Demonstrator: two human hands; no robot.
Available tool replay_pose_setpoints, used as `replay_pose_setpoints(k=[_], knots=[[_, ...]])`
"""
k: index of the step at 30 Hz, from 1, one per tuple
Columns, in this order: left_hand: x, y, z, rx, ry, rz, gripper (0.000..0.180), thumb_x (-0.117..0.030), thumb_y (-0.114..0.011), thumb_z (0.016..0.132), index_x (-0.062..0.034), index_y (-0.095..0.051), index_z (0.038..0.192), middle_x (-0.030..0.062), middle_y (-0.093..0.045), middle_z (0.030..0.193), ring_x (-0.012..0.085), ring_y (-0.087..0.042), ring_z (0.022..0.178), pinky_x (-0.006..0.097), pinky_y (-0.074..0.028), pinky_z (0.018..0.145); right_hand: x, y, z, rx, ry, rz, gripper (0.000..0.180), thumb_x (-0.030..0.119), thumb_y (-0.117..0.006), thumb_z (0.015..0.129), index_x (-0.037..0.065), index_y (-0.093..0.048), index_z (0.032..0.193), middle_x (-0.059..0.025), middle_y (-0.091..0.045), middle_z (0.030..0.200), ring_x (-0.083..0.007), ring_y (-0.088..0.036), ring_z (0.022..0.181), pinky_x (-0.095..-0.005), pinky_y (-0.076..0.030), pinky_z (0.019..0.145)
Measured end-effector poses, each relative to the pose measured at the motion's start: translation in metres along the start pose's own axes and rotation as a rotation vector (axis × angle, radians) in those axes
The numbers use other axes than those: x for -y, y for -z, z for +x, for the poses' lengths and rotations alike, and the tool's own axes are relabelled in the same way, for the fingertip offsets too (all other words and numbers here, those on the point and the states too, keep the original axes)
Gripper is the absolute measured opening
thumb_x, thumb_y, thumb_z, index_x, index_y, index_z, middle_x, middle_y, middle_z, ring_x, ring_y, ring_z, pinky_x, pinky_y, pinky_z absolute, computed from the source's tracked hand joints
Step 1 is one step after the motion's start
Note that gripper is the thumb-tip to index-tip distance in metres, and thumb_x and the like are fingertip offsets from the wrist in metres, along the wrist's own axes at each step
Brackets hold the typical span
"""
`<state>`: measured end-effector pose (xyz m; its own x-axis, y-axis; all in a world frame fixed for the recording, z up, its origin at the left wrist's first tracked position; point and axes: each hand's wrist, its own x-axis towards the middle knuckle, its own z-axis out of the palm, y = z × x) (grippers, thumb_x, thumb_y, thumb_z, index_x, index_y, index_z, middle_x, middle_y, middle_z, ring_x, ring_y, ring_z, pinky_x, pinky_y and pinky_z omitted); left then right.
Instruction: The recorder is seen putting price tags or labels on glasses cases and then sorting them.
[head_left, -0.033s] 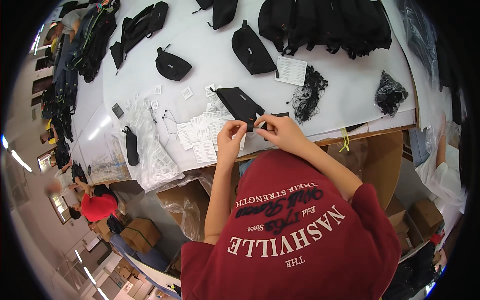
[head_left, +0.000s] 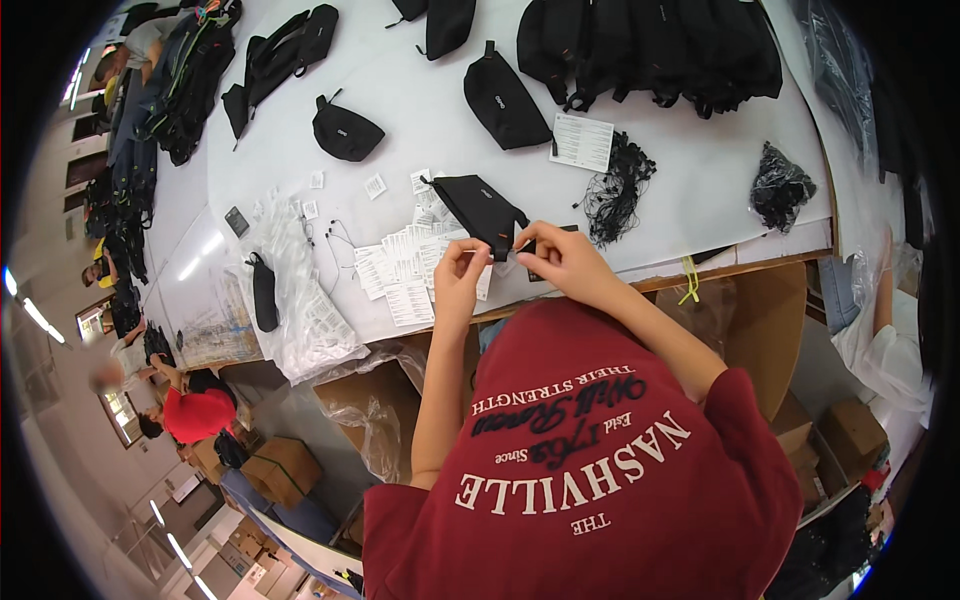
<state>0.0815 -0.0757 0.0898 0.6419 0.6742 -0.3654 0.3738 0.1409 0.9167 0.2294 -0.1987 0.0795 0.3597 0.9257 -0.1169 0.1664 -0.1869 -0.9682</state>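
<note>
A black zipped pouch point(head_left: 478, 205) with a small pale mark lies at the table's near edge, its lower end between my hands. My left hand point(head_left: 462, 278) pinches that end, thumb and forefinger closed at its left side. My right hand point(head_left: 568, 265) has its thumb and forefinger together at the pouch's right edge; what exactly lies between the tips is too small to tell. Printed white tags point(head_left: 400, 260) lie in an overlapping pile left of the pouch. Beneath my right hand, a dark flat piece point(head_left: 548, 240) is partly hidden.
More black pouches point(head_left: 505, 100) lie farther back, with a row of black bags point(head_left: 650, 50) at far right. Black cords point(head_left: 620, 185) lie beside a white card point(head_left: 582, 140). A clear plastic bag point(head_left: 300, 310) covers the left front; cardboard boxes point(head_left: 283, 470) stand below.
The pouch's near end has turned slightly downward between my hands. My right hand has shifted a little up, with its fingers slightly differently bent.
</note>
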Motion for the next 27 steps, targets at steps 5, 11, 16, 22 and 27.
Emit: replay_pose_setpoints(k=[5,11,16,22,27], knots=[[-0.017,-0.008,-0.01,0.145,0.197,-0.792,0.014,-0.016,-0.052,0.091,-0.0029,-0.053,0.095,0.0014,-0.053,0.082,0.012,-0.051,0.074,0.024,-0.039,0.073,-0.001,0.016,-0.014,-0.004,-0.127,0.359,0.01,0.012,-0.061,0.083,0.003,-0.057,0.087,0.0005,-0.061,0.073,-0.0014,-0.034,0.05,-0.0201,-0.028,0.047],[0.0,-0.015,-0.018,0.291,0.206,-0.83,0.014,-0.016,-0.055,0.09,-0.0018,-0.055,0.092,-0.0029,-0.045,0.065,0.0059,-0.04,0.058,0.02,-0.031,0.056,0.009,0.015,-0.022,0.095,-0.163,0.743,0.012,0.009,-0.057,0.089,0.003,-0.051,0.096,-0.0077,-0.066,0.084,-0.0077,-0.057,0.063,-0.0187,-0.04,0.053],[-0.017,-0.025,-0.024,0.115,0.282,-0.397,0.015,-0.014,-0.063,0.087,-0.0002,-0.06,0.091,-0.0055,-0.044,0.056,0.0008,-0.032,0.047,0.019,-0.022,0.043,0.005,0.011,-0.027,0.036,-0.147,0.722,0.013,0.012,-0.056,0.089,0.003,-0.047,0.091,-0.0086,-0.068,0.086,-0.0092,-0.06,0.062,-0.0186,-0.04,0.051],[-0.014,-0.031,-0.028,0.058,0.131,-0.35,0.015,-0.015,-0.063,0.086,-0.0009,-0.062,0.091,-0.0081,-0.048,0.06,-0.0019,-0.031,0.048,0.018,-0.019,0.043,0.006,0.006,-0.029,-0.062,-0.169,0.644,0.012,0.013,-0.055,0.091,0.003,-0.048,0.09,-0.0122,-0.068,0.082,-0.0108,-0.061,0.059,-0.0194,-0.043,0.05],[-0.019,-0.037,-0.034,0.043,0.154,-0.239,0.014,-0.015,-0.063,0.086,-0.0015,-0.063,0.091,-0.01,-0.045,0.059,-0.0022,-0.029,0.05,0.018,-0.018,0.045,0.0,0.003,-0.027,-0.084,-0.222,0.662,0.016,0.017,-0.055,0.091,0.002,-0.052,0.087,-0.0126,-0.068,0.081,-0.0121,-0.063,0.059,-0.0205,-0.047,0.051]])
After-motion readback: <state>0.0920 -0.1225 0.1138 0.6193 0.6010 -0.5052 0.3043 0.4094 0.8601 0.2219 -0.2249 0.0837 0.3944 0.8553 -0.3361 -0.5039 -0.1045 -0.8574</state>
